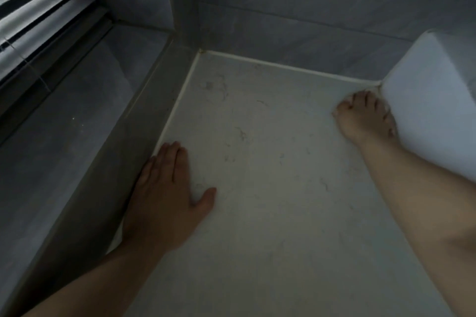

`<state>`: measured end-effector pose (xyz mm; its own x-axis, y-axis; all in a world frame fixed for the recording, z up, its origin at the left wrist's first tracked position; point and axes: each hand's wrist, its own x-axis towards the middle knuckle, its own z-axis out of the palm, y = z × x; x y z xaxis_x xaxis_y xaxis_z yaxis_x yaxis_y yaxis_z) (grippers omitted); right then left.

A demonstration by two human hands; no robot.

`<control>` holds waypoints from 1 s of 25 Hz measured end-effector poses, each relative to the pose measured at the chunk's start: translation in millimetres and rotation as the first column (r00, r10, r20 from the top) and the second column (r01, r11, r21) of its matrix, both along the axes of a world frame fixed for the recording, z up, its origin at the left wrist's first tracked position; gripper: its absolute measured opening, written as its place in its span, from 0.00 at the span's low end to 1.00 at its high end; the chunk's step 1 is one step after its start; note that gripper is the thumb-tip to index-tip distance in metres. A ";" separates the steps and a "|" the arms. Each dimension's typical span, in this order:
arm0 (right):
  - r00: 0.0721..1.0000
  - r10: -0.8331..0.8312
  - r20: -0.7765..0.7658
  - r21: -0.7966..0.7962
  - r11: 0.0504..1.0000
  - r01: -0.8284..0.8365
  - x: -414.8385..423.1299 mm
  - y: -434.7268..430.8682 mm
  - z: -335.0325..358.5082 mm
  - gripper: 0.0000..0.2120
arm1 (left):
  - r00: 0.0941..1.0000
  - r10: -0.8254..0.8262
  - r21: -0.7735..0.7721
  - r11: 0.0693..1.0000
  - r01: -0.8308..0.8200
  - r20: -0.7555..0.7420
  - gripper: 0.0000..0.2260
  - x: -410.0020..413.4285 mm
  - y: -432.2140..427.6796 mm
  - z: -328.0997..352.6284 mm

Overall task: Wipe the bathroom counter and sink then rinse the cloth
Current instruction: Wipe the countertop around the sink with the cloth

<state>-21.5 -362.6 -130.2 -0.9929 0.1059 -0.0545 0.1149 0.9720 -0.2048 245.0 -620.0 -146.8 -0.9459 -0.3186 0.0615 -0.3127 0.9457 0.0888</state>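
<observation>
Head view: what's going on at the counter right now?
A person is at the pale counter. The left grip lies flat and open by its left edge. The right grip, fingers curled, is tucked into the far corner beside the white basin. No cloth shows, so I can't tell whether wiping is under way.

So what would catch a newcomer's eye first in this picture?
Two bare arms reach over a pale, veined counter. The left hand lies flat by the counter's left edge, while the right hand sits in the far right corner, fingers curled, against a white rounded fixture. A slatted blind glints at the upper left.
</observation>
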 end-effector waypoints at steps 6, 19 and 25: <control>0.997 0.079 0.008 0.079 0.994 -0.079 83.9 24.9 -8.8 0.27 | 0.999 -0.005 0.017 1.000 0.004 0.045 0.38 0.8 -1.4 1.8; 0.729 0.669 -0.146 0.063 0.742 -0.668 181.7 -78.8 -10.0 0.29 | 1.000 -0.007 0.047 0.999 0.007 0.003 0.34 8.9 -0.2 4.8; 0.793 0.601 -0.098 -0.089 0.788 -0.609 138.4 -197.6 -1.0 0.25 | 0.998 -0.065 -0.010 0.998 0.065 0.011 0.32 55.9 2.1 2.4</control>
